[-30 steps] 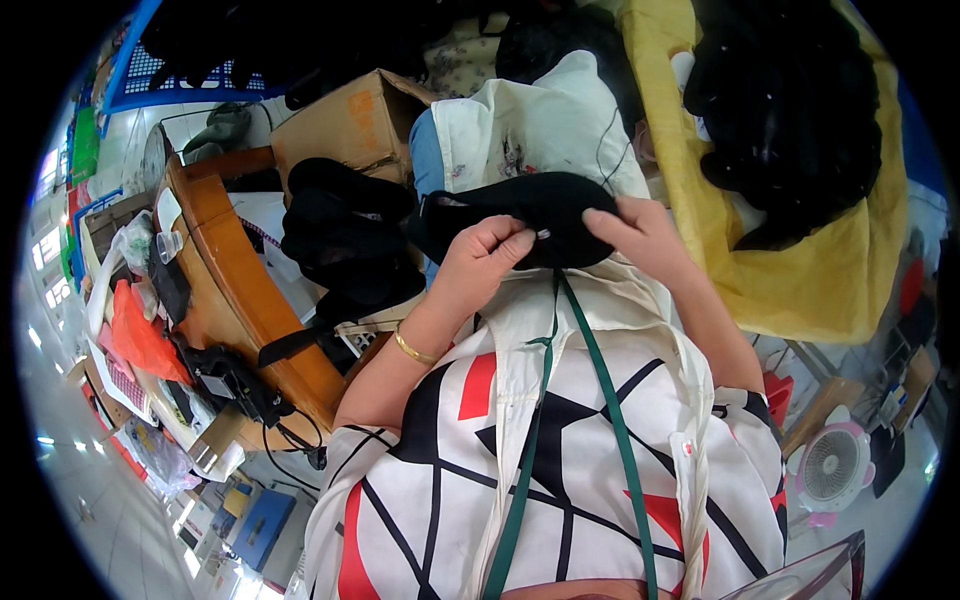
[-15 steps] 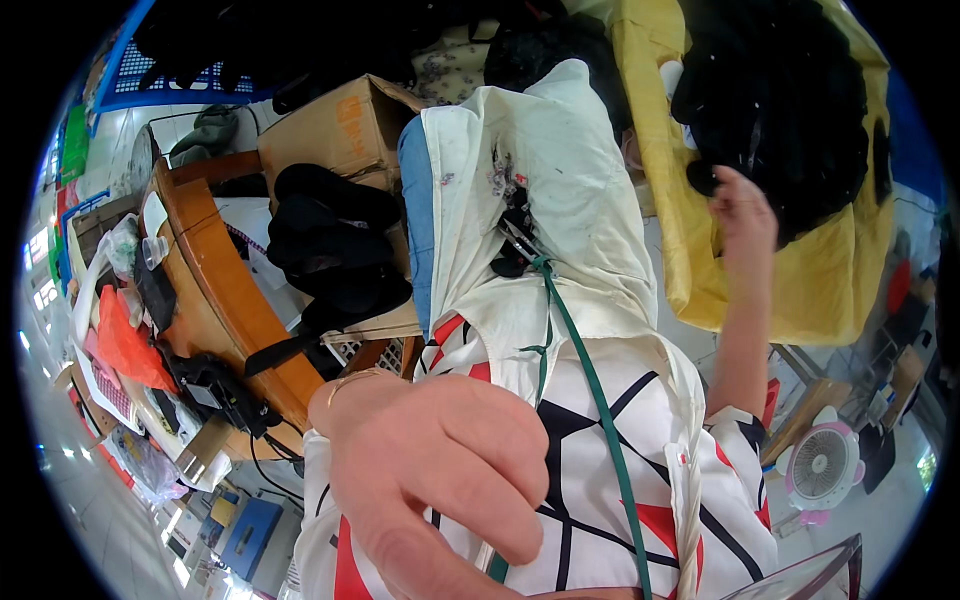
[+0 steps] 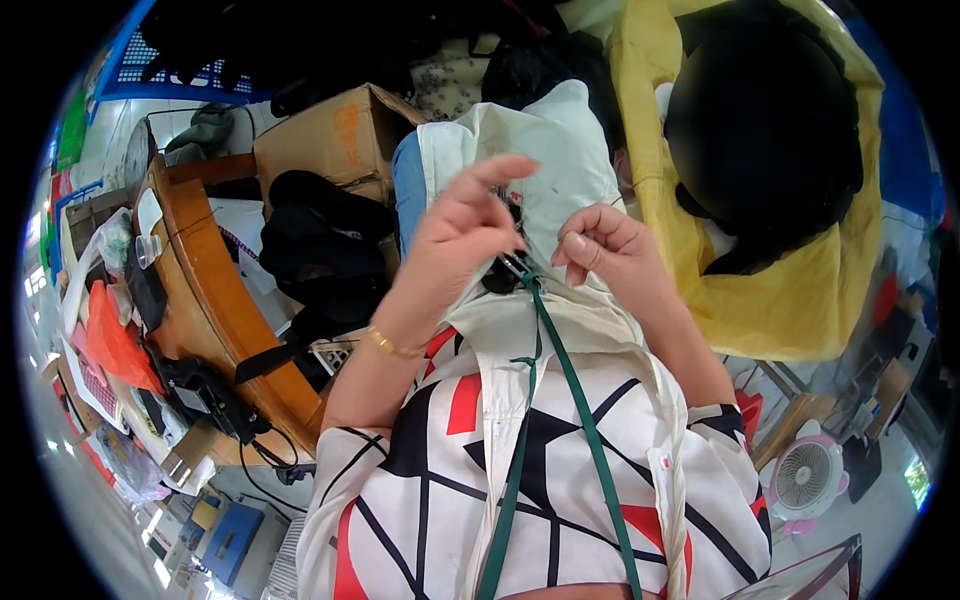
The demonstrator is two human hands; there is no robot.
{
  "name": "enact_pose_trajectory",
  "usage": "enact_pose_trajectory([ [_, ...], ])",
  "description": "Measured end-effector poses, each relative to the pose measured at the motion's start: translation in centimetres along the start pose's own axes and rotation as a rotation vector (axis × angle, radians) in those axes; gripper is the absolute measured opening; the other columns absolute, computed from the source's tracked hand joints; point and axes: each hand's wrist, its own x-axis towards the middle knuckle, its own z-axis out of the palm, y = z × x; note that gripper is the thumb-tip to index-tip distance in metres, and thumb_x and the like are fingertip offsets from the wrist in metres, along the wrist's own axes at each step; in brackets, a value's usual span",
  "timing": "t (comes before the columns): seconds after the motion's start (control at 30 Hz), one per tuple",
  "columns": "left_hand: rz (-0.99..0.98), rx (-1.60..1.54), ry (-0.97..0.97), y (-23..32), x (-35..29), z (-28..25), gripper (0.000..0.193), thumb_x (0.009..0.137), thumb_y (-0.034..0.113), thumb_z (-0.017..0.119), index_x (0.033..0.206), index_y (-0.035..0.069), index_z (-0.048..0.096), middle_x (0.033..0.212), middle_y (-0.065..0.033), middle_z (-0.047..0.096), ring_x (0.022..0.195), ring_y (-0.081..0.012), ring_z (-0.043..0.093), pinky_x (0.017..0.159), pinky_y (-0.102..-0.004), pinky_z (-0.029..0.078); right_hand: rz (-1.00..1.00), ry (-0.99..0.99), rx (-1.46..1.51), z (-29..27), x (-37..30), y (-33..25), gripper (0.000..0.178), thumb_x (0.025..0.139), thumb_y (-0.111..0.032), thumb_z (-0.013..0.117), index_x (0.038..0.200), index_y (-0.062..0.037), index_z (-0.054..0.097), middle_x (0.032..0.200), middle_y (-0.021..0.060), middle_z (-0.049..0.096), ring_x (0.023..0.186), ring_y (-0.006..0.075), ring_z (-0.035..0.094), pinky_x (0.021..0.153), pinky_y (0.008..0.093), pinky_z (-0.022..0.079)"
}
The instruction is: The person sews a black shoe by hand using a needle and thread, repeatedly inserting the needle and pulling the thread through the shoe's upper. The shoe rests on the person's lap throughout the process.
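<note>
My left hand (image 3: 458, 240) has thumb and fingers spread; my right hand (image 3: 625, 258) curls, thumb against forefinger, any thread there too fine to tell. Between them, just below my left thumb, small metal snips (image 3: 515, 265) lie over my apron (image 3: 575, 140). I'd judge them light, stiff, best held at the corded end; the green cord (image 3: 583, 400) and apron folds could snag. Rightward, black cloth (image 3: 760, 150) fills a yellow sack (image 3: 655, 285); leftward, a cardboard box (image 3: 330, 145).

Over that pale apron (image 3: 570, 140) the left hand (image 3: 465, 222) is loosely spread, the right hand (image 3: 617, 250) curled; far right, black pieces (image 3: 770, 150) lie on yellow sheeting (image 3: 790, 315).
</note>
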Motion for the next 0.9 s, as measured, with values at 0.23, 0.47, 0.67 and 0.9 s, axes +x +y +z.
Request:
enact_pose_trajectory([
  [0.23, -0.491, -0.118, -0.365, -4.2, 1.1, -0.7, 0.022, 0.093, 0.016, 0.068, 0.110, 0.003, 0.069, 0.087, 0.0009, 0.065, 0.067, -0.0044, 0.054, 0.063, -0.0195, 0.045, 0.010, 0.068, 0.065, 0.3, -2.3, -3.7, 0.009, 0.101, -0.014, 0.059, 0.103, -0.0047, 0.059, 0.083, 0.0057, 0.070, 0.056, 0.0052, 0.054, 0.048, 0.0185, 0.040],
  [0.47, -0.369, 0.397, 0.013, -4.5, 4.1, -5.8, 0.016, 0.096, 0.019, 0.064, 0.090, 0.005, 0.069, 0.085, 0.0004, 0.068, 0.070, -0.0040, 0.057, 0.063, -0.0216, 0.046, -0.200, 0.409, 0.811, -10.9, -3.3, -2.5, 0.009, 0.102, -0.010, 0.052, 0.108, -0.0038, 0.054, 0.073, 0.0008, 0.053, 0.063, 0.0113, 0.054, 0.064, 0.0214, 0.055],
  [0.67, -0.121, 1.426, -0.157, -8.2, 6.0, -4.9, 0.017, 0.087, 0.018, 0.064, 0.087, 0.003, 0.072, 0.086, -0.0173, 0.071, 0.082, -0.0306, 0.070, 0.071, -0.0423, 0.055, -0.679, 1.413, 0.649, -35.9, -15.9, 0.3, 0.018, 0.094, -0.006, 0.054, 0.077, -0.0007, 0.051, 0.072, 0.0112, 0.055, 0.074, 0.0215, 0.057, 0.107, 0.0527, 0.045],
  [0.9, -0.155, 1.635, -0.263, -11.6, 6.1, -5.2, 0.013, 0.085, 0.019, 0.065, 0.087, 0.007, 0.069, 0.088, -0.0155, 0.070, 0.085, -0.0371, 0.067, 0.072, -0.0478, 0.054, -0.681, 1.208, 0.468, -34.1, -13.3, 3.3, 0.018, 0.100, -0.011, 0.055, 0.085, -0.0016, 0.056, 0.073, 0.0060, 0.056, 0.066, 0.0183, 0.057, 0.091, 0.0447, 0.054],
])
